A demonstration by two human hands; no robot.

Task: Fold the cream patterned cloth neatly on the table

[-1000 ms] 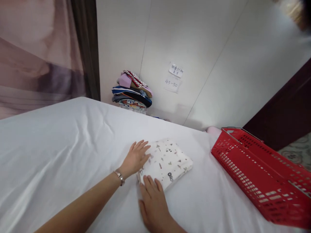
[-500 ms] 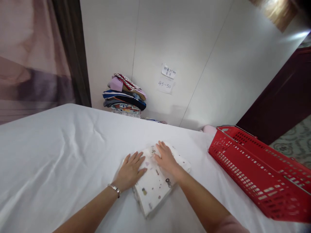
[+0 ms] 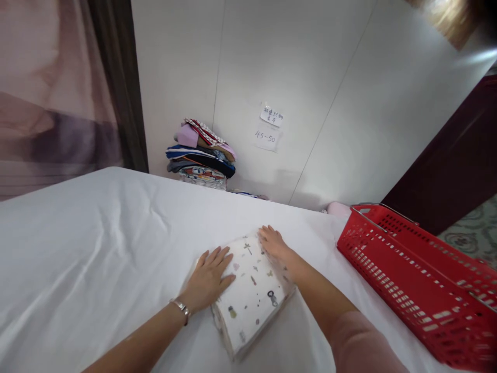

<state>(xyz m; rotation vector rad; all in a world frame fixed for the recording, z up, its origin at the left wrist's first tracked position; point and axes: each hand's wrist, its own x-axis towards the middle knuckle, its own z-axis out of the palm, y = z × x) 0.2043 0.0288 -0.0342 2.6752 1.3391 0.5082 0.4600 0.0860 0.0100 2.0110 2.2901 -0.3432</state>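
A folded white cloth (image 3: pixel 252 295) with small printed figures lies on the white-covered table in front of me. My left hand (image 3: pixel 207 277) rests flat on its left edge, fingers spread, with a silver bracelet on the wrist. At the cloth's far right edge is my right hand (image 3: pixel 274 242), palm down with its fingers stretched forward. Neither hand grips anything. Beneath the right hand and forearm, part of the cloth's right side is hidden.
A red perforated basket (image 3: pixel 419 280) with metal handles stands on the right. Beyond the table's far edge is a stack of folded fabrics (image 3: pixel 202 153) against the wall. Paper notes (image 3: pixel 267 135) hang there. Wrinkles run through the white table cover (image 3: pixel 97 259) at left.
My right hand has slid from the top of the cloth to its far right edge. The cloth's right part that stuck out is now folded in. My left hand has stayed in place.
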